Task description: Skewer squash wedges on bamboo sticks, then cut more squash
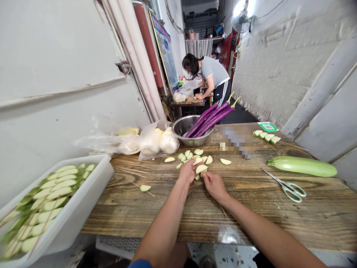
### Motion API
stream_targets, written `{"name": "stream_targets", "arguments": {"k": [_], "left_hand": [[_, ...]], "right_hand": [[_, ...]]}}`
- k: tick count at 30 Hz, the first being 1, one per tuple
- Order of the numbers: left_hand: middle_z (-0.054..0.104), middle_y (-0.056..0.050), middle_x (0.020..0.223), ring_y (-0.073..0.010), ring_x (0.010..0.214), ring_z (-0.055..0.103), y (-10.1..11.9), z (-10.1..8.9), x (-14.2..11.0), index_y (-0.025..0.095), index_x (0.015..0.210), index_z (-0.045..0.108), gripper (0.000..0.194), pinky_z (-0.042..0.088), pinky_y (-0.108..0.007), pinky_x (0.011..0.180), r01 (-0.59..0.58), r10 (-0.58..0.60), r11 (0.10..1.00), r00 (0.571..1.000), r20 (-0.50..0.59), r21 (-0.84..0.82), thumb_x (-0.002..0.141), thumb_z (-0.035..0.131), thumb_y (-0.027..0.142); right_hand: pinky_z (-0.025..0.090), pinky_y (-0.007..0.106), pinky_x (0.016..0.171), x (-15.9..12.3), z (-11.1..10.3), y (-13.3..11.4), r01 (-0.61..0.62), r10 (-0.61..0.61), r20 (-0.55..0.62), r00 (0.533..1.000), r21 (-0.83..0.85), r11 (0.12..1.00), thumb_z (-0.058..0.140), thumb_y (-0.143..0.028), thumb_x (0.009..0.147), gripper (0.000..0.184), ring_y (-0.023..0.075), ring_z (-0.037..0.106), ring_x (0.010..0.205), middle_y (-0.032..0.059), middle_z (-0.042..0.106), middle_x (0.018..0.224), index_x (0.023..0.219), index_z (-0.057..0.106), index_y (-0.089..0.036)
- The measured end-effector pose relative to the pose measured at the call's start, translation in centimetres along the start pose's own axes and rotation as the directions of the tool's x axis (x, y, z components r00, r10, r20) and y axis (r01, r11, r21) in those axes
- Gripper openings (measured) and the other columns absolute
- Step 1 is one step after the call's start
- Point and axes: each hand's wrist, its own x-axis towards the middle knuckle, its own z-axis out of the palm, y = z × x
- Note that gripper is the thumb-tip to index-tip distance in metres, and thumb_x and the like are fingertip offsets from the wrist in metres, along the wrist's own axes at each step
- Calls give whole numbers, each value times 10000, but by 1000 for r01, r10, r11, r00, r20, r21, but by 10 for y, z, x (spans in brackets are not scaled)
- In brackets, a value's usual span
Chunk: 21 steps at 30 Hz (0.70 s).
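Note:
At the middle of the wooden table, my left hand (188,171) has its fingers closed around pale green-edged zucchini slices (201,169). Close by on the right, my right hand (214,185) is pinched shut beside the same slices; what its fingertips hold is hidden. A thin wooden skewer (223,211) shows below my right wrist, and I cannot tell whether it is in that hand. Several loose zucchini slices (209,160) lie just beyond my hands. One single slice (145,188) rests apart on the left.
A white tub (104,167) of skewered slices stands left. Behind are bagged white vegetables (156,141) and a steel bowl (181,136) with purple eggplants (209,121). Scissors (290,188), a whole zucchini (304,166) and skewered slices (268,137) lie right. Another person (214,72) bends over a farther table.

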Motion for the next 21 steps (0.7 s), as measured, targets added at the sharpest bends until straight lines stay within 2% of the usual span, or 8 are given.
{"name": "stream_targets", "arguments": {"k": [9, 21], "left_hand": [[653, -79, 649, -184, 644, 655, 2, 6, -6, 74, 737, 567, 62, 522, -292, 670, 6, -6, 1000, 1000, -22, -9, 748, 509, 55], [667, -76, 710, -173, 655, 645, -4, 9, -12, 100, 788, 597, 85, 516, -266, 596, 20, -20, 998, 1000, 7, 59, 711, 562, 87]], "right_hand": [[319, 196, 531, 0, 0, -1, 1, -1, -8, 1000, -9, 1000, 371, -229, 816, 303, 122, 495, 522, 7, 578, 552, 606, 583, -175], [321, 192, 521, 3, 2, 3, 2, -3, -35, 999, -25, 1000, 364, -231, 817, 305, 120, 500, 514, 4, 567, 537, 624, 593, -176]]}}
